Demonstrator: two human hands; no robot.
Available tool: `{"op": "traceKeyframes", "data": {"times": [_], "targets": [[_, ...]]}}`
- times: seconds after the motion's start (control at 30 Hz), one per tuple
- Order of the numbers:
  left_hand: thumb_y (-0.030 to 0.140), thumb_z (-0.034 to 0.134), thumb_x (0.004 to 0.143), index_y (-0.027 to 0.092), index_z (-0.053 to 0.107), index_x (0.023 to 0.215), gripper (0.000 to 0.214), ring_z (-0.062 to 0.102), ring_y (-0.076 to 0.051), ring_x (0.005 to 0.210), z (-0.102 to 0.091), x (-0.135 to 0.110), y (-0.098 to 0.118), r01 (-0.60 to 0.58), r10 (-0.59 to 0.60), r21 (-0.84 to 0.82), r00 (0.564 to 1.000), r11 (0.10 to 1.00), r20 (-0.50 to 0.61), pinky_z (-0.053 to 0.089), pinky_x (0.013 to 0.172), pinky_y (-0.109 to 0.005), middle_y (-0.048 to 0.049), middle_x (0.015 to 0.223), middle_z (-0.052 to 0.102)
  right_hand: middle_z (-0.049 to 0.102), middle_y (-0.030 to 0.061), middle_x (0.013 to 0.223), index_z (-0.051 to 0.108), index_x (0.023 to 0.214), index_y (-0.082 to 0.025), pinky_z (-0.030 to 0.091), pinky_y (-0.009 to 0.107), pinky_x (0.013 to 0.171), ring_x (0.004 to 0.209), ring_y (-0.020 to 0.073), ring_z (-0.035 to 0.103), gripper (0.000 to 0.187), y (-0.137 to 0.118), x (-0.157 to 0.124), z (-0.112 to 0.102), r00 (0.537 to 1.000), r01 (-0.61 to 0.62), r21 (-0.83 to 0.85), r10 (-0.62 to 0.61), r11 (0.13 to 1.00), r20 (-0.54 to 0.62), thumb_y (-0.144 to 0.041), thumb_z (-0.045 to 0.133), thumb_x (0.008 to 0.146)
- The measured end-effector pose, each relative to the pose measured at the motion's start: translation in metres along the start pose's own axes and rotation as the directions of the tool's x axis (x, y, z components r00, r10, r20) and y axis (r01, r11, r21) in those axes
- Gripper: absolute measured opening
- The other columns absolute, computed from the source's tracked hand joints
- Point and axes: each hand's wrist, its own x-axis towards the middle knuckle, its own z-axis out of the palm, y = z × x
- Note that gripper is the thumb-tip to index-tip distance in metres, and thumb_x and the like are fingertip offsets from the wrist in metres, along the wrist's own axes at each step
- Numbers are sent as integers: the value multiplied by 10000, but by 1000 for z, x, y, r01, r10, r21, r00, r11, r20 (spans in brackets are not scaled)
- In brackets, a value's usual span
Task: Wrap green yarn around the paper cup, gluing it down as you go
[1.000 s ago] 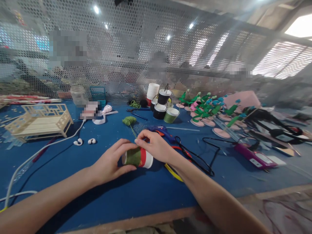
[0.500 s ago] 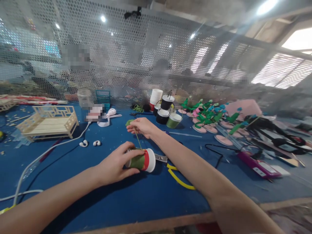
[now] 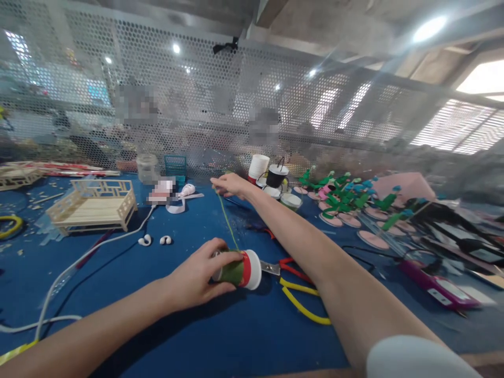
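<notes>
My left hand (image 3: pixel 200 273) is wrapped round a paper cup (image 3: pixel 247 269) lying on its side. The cup has a white rim, a red band and a green covering on its body. From the cup a strand of green yarn (image 3: pixel 226 218) runs taut up to my right hand (image 3: pixel 232 186). That hand is stretched forward over the table, fingers closed on the yarn, with a bit of green showing behind it. Beside the cup lies a cutting tool (image 3: pixel 271 268) with a metal blade and red and yellow handles, partly hidden by the cup and my right forearm.
Paper cups (image 3: pixel 259 167) and small buckets (image 3: pixel 277 176) stand behind my right hand. Green craft plants (image 3: pixel 346 199) on pink discs are at right, near a purple device (image 3: pixel 437 286). A miniature wooden bench (image 3: pixel 94 210), white cable (image 3: pixel 98 244) and earbuds (image 3: pixel 166 240) are at left.
My right hand has moved forward, away from the cup, and the yarn between them is longer. My left hand still holds the cup. The view has shifted slightly.
</notes>
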Motion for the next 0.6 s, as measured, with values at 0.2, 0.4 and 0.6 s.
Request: {"op": "traceKeyframes", "data": {"times": [0.2, 0.4, 0.6], "targets": [[269, 554, 817, 185, 432, 1198, 409, 494, -217, 1007, -6, 3, -1, 50, -54, -70, 997, 996, -52, 441, 894, -374, -101, 1089, 432, 643, 60, 670, 601, 573, -132, 412, 251, 644, 623, 128, 567, 350, 6, -59, -19, 996, 84, -126, -82, 989, 18, -377, 532, 813], [309, 543, 827, 207, 426, 1194, 399, 472, -216, 1018, -8, 4, -2, 57, -69, -92, 988, 994, -135, 436, 891, -375, -84, 1083, 430, 669, 62, 798, 665, 788, -141, 421, 287, 682, 733, 167, 578, 412, 17, -142, -25, 982, 185, -186, -178, 965, 55, -474, 428, 841], [284, 533, 837, 218, 403, 1207, 398, 469, -219, 1056, -4, 3, 3, -50, 48, -36, 997, 998, -56, 443, 909, -364, -100, 1126, 413, 655, 51, 817, 645, 805, -143, 428, 278, 663, 748, 164, 569, 500, 27, -167, -9, 963, 174, -51, -159, 984, 216, -495, 297, 879]]}}
